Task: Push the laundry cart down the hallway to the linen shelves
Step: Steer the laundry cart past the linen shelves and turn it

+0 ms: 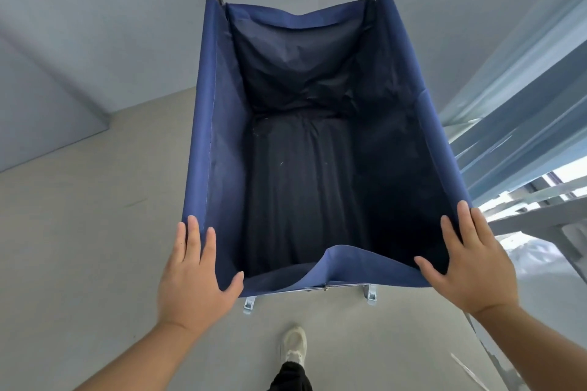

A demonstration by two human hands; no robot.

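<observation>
**Cart in transit, both hands on near corners**

The laundry cart (305, 152) fills the centre of the frame, its blue fabric bag open at the top and apparently empty; the dark bottom shows no linen. The left hand (193, 276) lies at lower left, spread wide and flat over the near-left corner, thumb hooked inside the rim. The right hand (470, 267) mirrors it at lower right, fingers splayed along the near-right corner. Neither hand closes around a bar. This placement probably serves pushing and steering: pressure at both corners keeps the cart straight. The cart lies directly ahead of and between the hands. Two casters (370, 294) show beneath the near edge. A shoe (293, 346) steps forward at bottom centre. Shelving (508, 143) runs along the right edge, very near the cart's side; contact there is a possible risk.
</observation>
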